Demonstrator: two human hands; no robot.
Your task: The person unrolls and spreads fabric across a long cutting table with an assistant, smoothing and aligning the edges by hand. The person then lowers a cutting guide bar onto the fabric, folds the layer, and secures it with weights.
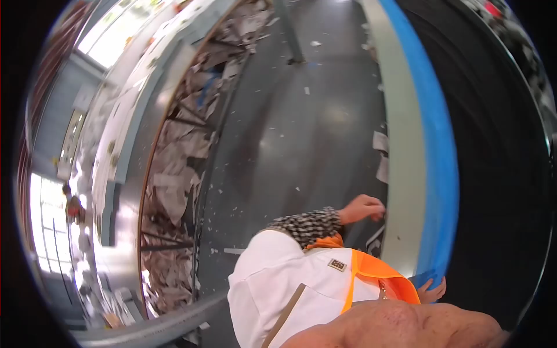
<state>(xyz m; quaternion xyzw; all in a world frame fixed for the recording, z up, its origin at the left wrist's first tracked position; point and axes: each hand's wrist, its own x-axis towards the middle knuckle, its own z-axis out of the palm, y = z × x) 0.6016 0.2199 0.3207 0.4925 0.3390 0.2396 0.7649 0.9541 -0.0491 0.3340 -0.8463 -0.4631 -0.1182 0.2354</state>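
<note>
My left hand [362, 209], below a black-and-white patterned cuff, hovers by the pale table edge. Its fingers are curled in loosely, and I see nothing in them. At the lower right, my right hand [432, 291] is on the blue material [436, 168], which creases at the fingertips. Part of that hand is hidden behind an orange-trimmed white garment [290, 278]. Beyond the blue strip, a wide black sheet of material [493, 156] covers the table.
A pale table border [404, 145] runs lengthwise beside the grey floor [290, 133], where paper scraps lie. To the left, a long workbench [130, 203] has crumpled paper [174, 191] heaped beneath it. A grey post [289, 35] stands in the aisle ahead.
</note>
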